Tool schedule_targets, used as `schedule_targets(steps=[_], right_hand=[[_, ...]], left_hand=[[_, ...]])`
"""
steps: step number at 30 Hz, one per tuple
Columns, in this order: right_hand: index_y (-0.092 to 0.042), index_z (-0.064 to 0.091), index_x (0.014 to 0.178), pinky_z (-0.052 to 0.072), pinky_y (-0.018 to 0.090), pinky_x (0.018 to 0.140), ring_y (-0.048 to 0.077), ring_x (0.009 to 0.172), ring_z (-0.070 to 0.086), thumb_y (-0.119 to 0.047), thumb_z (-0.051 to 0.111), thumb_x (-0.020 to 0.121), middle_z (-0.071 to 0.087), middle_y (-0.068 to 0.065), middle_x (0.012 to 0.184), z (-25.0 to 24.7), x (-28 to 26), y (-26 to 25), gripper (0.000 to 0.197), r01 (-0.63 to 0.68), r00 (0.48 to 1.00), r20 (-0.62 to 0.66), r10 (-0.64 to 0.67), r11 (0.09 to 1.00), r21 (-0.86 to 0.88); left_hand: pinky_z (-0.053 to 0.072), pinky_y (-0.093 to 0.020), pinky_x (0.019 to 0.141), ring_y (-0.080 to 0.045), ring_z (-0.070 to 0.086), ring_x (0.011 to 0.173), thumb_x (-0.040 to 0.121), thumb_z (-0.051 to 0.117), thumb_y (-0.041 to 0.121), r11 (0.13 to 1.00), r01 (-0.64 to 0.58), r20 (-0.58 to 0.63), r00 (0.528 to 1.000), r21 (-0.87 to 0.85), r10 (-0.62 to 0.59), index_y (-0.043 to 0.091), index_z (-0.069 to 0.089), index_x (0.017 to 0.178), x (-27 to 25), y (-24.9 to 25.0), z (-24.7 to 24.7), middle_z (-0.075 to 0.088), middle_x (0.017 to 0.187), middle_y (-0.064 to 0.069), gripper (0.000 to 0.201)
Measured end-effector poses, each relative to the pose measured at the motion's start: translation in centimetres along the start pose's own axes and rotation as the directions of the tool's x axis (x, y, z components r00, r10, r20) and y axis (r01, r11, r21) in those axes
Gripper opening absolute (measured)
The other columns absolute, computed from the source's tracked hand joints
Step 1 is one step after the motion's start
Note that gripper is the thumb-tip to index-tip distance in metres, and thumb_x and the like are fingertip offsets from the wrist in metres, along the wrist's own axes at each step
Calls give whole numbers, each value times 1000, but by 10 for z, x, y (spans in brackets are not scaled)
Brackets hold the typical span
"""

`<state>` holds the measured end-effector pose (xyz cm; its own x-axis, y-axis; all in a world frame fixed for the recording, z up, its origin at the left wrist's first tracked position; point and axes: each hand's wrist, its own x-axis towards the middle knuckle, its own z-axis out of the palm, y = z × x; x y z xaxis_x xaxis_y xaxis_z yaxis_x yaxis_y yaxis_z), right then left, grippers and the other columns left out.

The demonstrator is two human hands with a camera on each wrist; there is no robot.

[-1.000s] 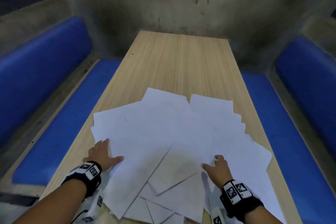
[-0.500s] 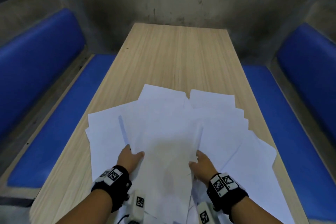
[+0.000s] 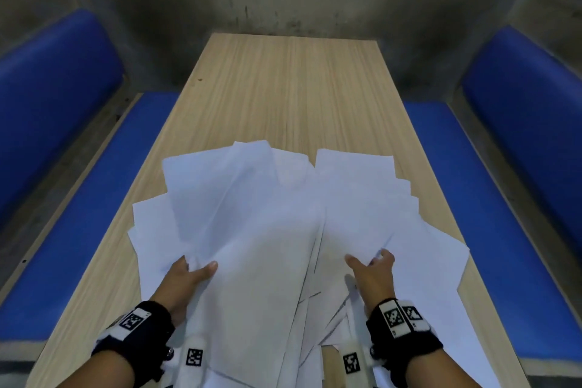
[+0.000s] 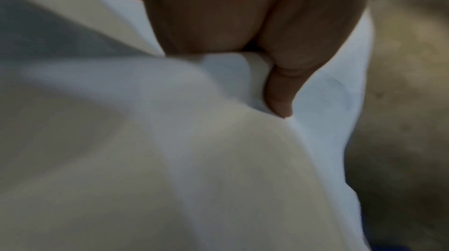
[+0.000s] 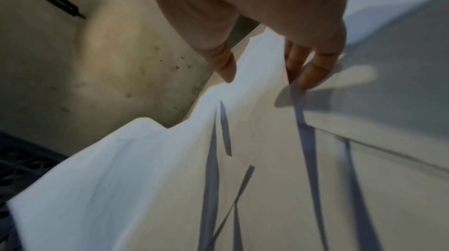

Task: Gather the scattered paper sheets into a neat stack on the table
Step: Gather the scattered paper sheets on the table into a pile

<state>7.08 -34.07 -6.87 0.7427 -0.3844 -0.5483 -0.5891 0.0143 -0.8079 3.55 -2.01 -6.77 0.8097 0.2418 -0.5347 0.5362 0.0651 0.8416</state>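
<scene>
Head view: left hand point(image 3: 185, 277) and right hand point(image 3: 373, 274), each grip pinching paper sheets point(image 3: 267, 214).

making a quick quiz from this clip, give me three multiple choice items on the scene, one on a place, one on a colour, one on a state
1. Where do the white paper sheets lie on the long light wooden table?
A. at the far end by the wall
B. on the near half, by the person
C. on a bench seat

2. What colour are the padded benches beside the table?
A. blue
B. red
C. green

3. What is the left hand doing?
A. hanging idle off the table
B. pointing at the wall
C. gripping the edges of some sheets, thumb on top

Answers:
1 B, the far half of the tabletop shows bare wood.
2 A, both seats and both backrests are blue.
3 C, the left wrist view shows the thumb pressed into bunched paper; the right hand grips sheets too.
</scene>
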Motion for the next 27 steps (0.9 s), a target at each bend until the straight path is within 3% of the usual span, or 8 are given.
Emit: schedule_targets(steps=[3, 5, 8, 12, 17, 19, 22, 27], right_hand=[[-17, 23, 142, 46, 48, 101, 32, 112, 56, -11, 67, 79, 51, 15, 132, 6, 12, 1, 77, -51, 999, 17, 50, 997, 64], [-9, 38, 131, 52, 47, 92, 31, 96, 62, 1, 60, 79, 62, 15, 111, 11, 12, 3, 58, -27, 998, 53, 24, 998, 62], [-9, 56, 120, 53, 48, 91, 33, 99, 64, 9, 52, 78, 66, 17, 112, 14, 9, 5, 46, 74, 993, 96, -68, 996, -55], [-7, 61, 121, 52, 44, 93, 30, 102, 63, 13, 45, 76, 67, 13, 113, -4, 18, 4, 52, 125, 992, 8, -125, 990, -62], [-11, 62, 92, 40, 18, 56, 16, 70, 56, 15, 38, 79, 62, 0, 77, -28, 14, -8, 37, 212, 977, 58, -204, 955, -209], [-8, 64, 87, 41, 22, 56, 28, 73, 58, 15, 39, 78, 65, 8, 77, -32, 21, -5, 35, 235, 972, 60, -228, 941, -244], [0, 66, 87, 42, 28, 64, 41, 83, 61, 14, 39, 74, 69, 23, 86, -38, 31, 2, 33, 250, 967, 26, -253, 924, -290], [0, 61, 89, 36, 29, 58, 33, 74, 51, 15, 36, 74, 63, 21, 84, -54, 23, -6, 33, 234, 968, -13, -252, 916, -327]], left_hand=[[59, -31, 63, -26, 71, 89, 92, 61, 7, 996, 52, 74, 996, -70, -46, 12, 64, 107, -3, 4, 3, 78, 93, -7, 16], [58, -40, 82, -26, 70, 97, 92, 62, 13, 996, 71, 86, 994, -56, -66, 15, 65, 109, -5, 3, 6, 78, 98, -5, 17], [44, -47, 105, -31, 63, 116, 91, 64, 17, 1000, 8, 19, 1000, 23, -9, 16, 65, 114, 1, -1, -1, 71, 120, -8, 23], [45, -41, 90, -31, 60, 105, 95, 59, 13, 999, -43, -108, 993, 17, 44, 10, 59, 117, 6, 13, -23, 66, 113, -11, 22], [49, -44, 91, -31, 65, 98, 93, 60, 12, 989, -149, -209, 967, -7, 144, 8, 62, 120, 10, 42, -74, 68, 110, -15, 28], [50, -47, 97, -29, 68, 100, 92, 62, 13, 985, -169, -241, 958, -35, 156, 10, 66, 117, 13, 53, -94, 72, 110, -12, 25], [61, -28, 69, -8, 74, 68, 95, 57, 10, 973, -212, -279, 943, -89, 180, 12, 68, 100, 15, 65, -114, 79, 82, 4, 12], [60, -43, 80, -17, 75, 85, 91, 62, 22, 943, -208, -285, 950, -260, 131, 8, 63, 122, 16, 64, -133, 62, 131, -19, 34]])
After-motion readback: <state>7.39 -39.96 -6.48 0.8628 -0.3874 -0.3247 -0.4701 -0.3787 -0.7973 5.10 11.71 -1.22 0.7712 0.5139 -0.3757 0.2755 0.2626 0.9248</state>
